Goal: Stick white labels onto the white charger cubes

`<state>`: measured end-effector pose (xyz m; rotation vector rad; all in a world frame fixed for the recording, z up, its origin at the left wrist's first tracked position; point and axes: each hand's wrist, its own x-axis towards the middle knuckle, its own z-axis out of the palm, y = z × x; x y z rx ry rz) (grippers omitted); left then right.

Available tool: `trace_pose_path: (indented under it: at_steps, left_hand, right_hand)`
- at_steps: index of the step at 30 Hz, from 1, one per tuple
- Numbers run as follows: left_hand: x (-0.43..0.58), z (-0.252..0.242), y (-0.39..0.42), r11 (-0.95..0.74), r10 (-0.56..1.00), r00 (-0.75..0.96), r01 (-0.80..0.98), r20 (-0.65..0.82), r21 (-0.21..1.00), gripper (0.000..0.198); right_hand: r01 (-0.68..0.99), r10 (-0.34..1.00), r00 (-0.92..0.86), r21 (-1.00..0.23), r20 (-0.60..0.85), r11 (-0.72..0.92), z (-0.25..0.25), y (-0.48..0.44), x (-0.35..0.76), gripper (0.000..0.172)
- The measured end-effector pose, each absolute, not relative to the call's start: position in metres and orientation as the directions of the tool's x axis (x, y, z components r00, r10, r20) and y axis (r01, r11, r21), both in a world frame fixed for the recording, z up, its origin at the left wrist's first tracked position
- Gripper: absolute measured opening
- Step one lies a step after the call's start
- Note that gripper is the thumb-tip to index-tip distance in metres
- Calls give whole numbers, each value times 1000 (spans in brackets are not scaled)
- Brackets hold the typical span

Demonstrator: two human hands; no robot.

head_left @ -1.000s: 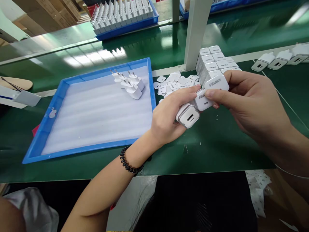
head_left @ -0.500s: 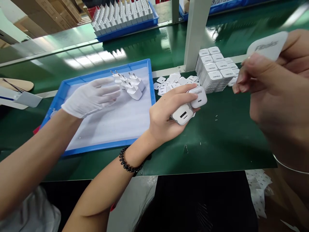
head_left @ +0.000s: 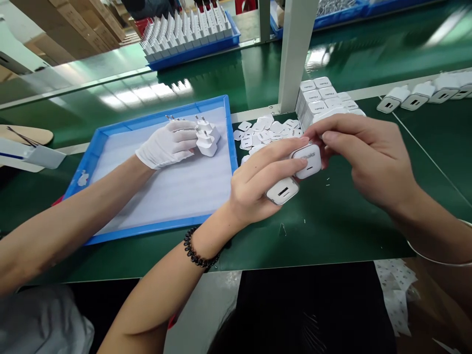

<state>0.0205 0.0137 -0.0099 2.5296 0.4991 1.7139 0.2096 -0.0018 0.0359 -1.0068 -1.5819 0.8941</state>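
My left hand (head_left: 263, 179), with a black coiled band at the wrist, is closed around two white plug chargers. The lower charger (head_left: 282, 191) turns its port face toward me. On the upper one (head_left: 308, 161), a printed face with a small slot shows, and my fingertips press on it. My right hand (head_left: 365, 157) is pinched together close beside the upper charger, its fingertips at that charger's edge. A white cover plate (head_left: 330, 114) shows above its fingers, mostly hidden by them. Behind my hands lie loose printed cover plates (head_left: 263, 130) in a scattered heap.
A co-worker's white-gloved hand (head_left: 171, 142) touches a few upright plugs (head_left: 207, 137) in a blue-rimmed tray (head_left: 147, 226). Stacked plates (head_left: 313, 96) stand by a metal post (head_left: 297, 54). Chargers (head_left: 416, 96) line the right. A full plug tray (head_left: 191, 59) sits beyond.
My right hand has come down and left with the cover plate, from the upper right to the chargers in my left hand. The gloved hand has moved right to the plugs.
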Motion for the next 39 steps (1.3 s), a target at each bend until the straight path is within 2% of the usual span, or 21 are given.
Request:
trace_pose_path:
  at_steps: [3,6,8,13,18,22,23,27,30,31,33,34,37,39]
  left_hand:
    - [22,-10,15,-954,280,330,202,901,223,26]
    - [22,-12,16,-956,280,332,178,901,231,28]
    - [23,-14,16,-953,294,338,171,894,248,27]
    - [25,-9,9,-926,378,289,129,879,356,26]
    - [27,-3,-1,-854,516,155,169,843,492,35]
    - [26,-6,-1,-791,610,136,146,780,594,39]
    - [26,-6,0,-774,633,128,146,764,617,40]
    - [25,-6,4,-736,675,100,150,731,660,38]
    - [23,-7,9,-722,688,49,150,724,675,34]
    - [22,-8,11,-711,698,26,145,715,689,34]
    - [19,-11,15,-680,727,-16,128,687,722,36]
    - [18,-12,17,-663,742,-31,116,670,740,38]
    - [16,-14,20,-625,774,-54,95,631,775,38]
    - [17,-13,18,-621,777,-42,109,628,776,37]
  right_hand:
    - [120,935,-278,-958,218,259,35,-1,209,17]
    - [41,920,-381,-992,92,117,35,1,207,22]
    - [-11,911,-405,-997,73,75,34,2,206,28]
    - [-49,903,-421,-996,84,69,34,6,210,27]
    - [-36,885,-453,-994,109,105,29,10,209,22]
    - [18,902,-397,-981,168,191,17,9,202,47]
    - [24,902,-390,-977,185,210,15,9,201,48]
    - [-33,882,-420,-974,216,223,14,12,204,32]
    - [7,923,-288,-963,256,269,16,15,208,18]
    - [21,932,-251,-961,262,276,16,16,208,16]
    - [10,935,-246,-964,255,265,15,16,208,28]
    - [-5,932,-255,-965,255,263,14,15,207,27]
    - [14,925,-232,-949,302,314,14,12,206,8]
    - [112,906,-170,-906,388,409,17,9,206,11]
